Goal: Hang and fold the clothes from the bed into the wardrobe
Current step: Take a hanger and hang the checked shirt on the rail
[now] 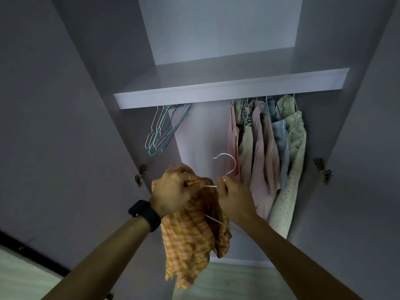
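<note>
In front of the open wardrobe [227, 89] I hold an orange checked garment [192, 241] and a white wire hanger [226, 164]. My left hand [173, 191], with a black watch on its wrist, grips the bunched top of the garment. My right hand [234, 195] pinches the hanger just below its hook, which points up and to the left. One hanger arm runs through the cloth, which hangs down crumpled between my forearms.
Several empty wire hangers [161, 128] hang at the left of the rail under the shelf. Several hung garments [270, 152] in pink, blue and pale prints fill the right side. Both wardrobe doors [54, 126] stand open, and a light floor shows below.
</note>
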`<state>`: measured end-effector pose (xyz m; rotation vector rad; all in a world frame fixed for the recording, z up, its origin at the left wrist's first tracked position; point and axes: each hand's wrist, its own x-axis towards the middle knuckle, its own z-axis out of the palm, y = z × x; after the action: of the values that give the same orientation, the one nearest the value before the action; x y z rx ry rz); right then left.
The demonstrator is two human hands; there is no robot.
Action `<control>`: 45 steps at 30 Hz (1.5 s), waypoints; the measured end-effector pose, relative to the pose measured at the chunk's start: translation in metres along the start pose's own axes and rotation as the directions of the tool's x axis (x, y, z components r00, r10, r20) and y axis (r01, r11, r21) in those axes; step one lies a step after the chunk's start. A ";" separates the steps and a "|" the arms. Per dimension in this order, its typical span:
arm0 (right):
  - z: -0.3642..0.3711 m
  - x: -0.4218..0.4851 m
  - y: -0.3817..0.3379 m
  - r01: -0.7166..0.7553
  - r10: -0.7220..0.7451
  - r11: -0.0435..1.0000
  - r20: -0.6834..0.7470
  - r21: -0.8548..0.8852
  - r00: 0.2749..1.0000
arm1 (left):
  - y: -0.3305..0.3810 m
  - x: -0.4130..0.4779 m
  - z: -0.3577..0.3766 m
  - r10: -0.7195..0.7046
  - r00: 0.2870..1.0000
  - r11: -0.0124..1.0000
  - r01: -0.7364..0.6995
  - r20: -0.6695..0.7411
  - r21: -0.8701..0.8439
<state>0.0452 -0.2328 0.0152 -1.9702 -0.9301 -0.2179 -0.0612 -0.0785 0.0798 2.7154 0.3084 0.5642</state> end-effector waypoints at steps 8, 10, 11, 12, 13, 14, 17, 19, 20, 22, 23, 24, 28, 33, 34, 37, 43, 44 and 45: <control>-0.008 0.026 -0.002 0.120 -0.115 0.988 -0.060 0.095 0.992 | 0.007 0.004 -0.010 -0.156 0.927 0.909 0.270 0.341 -0.319; -0.014 0.035 -0.003 0.156 -0.151 0.985 -0.061 0.071 0.987 | 0.008 0.014 -0.014 -0.182 0.909 0.913 0.297 0.374 -0.278; -0.016 0.038 -0.004 0.166 -0.161 0.984 -0.067 0.062 0.985 | 0.009 0.017 -0.013 -0.177 0.913 0.938 0.270 0.368 -0.219; -0.020 0.041 -0.005 0.173 -0.168 0.983 -0.083 0.058 0.982 | 0.010 0.022 -0.013 -0.140 0.931 0.970 0.198 0.336 -0.143; -0.024 0.043 -0.004 0.176 -0.169 0.983 -0.108 0.060 0.980 | 0.011 0.025 -0.011 -0.086 0.949 0.991 0.112 0.302 -0.071; -0.027 0.043 -0.001 0.176 -0.166 0.983 -0.153 0.056 0.974 | 0.011 0.026 -0.008 -0.028 0.962 0.999 0.034 0.270 -0.018; -0.033 0.029 0.019 0.176 -0.171 0.984 -0.335 -0.016 0.927 | 0.012 0.031 -0.004 0.053 0.988 0.998 -0.058 0.147 0.032; -0.028 0.004 0.036 0.182 -0.174 0.983 -0.301 -0.003 0.937 | 0.013 0.037 -0.006 0.040 0.998 0.999 -0.041 0.048 0.013; -0.023 -0.008 0.045 0.124 -0.117 0.992 -0.193 0.023 0.974 | 0.015 0.041 -0.010 0.027 1.000 1.000 -0.026 0.014 -0.002; -0.007 -0.029 0.059 -0.060 0.060 0.998 0.095 -0.004 0.994 | 0.020 0.047 -0.018 0.025 0.999 0.999 -0.026 -0.043 -0.035; 0.004 -0.036 0.067 -0.117 0.122 0.993 0.220 -0.035 0.968 | 0.022 0.049 -0.023 0.032 0.997 0.998 -0.036 -0.070 -0.048; 0.015 -0.040 0.074 -0.128 0.144 0.989 0.295 -0.074 0.945 | 0.025 0.051 -0.028 0.038 0.995 0.998 -0.043 -0.093 -0.052; 0.034 -0.040 0.082 -0.095 0.173 0.968 0.344 -0.232 0.923 | 0.014 0.048 -0.054 0.062 0.982 0.998 -0.062 -0.177 0.001; -0.006 -0.012 0.100 -0.252 0.254 0.967 0.148 -0.030 0.956 | -0.032 0.018 -0.093 0.225 0.954 0.953 -0.173 -0.198 0.247; -0.018 -0.001 0.101 -0.232 0.229 0.973 0.117 0.008 0.966 | -0.040 0.011 -0.099 0.217 0.956 0.947 -0.157 -0.197 0.279; -0.041 0.038 0.099 -0.254 0.238 0.957 0.125 0.140 0.963 | -0.054 -0.006 -0.105 0.205 0.962 0.918 -0.124 -0.182 0.378; -0.045 0.102 0.037 -0.300 0.272 0.904 0.133 0.303 0.953 | -0.047 -0.016 -0.079 0.047 0.994 0.847 0.015 -0.103 0.532; -0.045 0.106 0.026 -0.284 0.253 0.909 0.138 0.304 0.958 | -0.045 -0.014 -0.073 0.005 0.995 0.822 0.053 -0.100 0.566; -0.045 0.110 0.016 -0.254 0.219 0.918 0.145 0.304 0.965 | -0.044 -0.012 -0.068 -0.026 0.995 0.793 0.082 -0.101 0.603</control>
<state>0.1422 -0.2163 0.0838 -1.7811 -0.7313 0.1722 -0.1065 -0.0212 0.1176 3.2868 0.6969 0.6582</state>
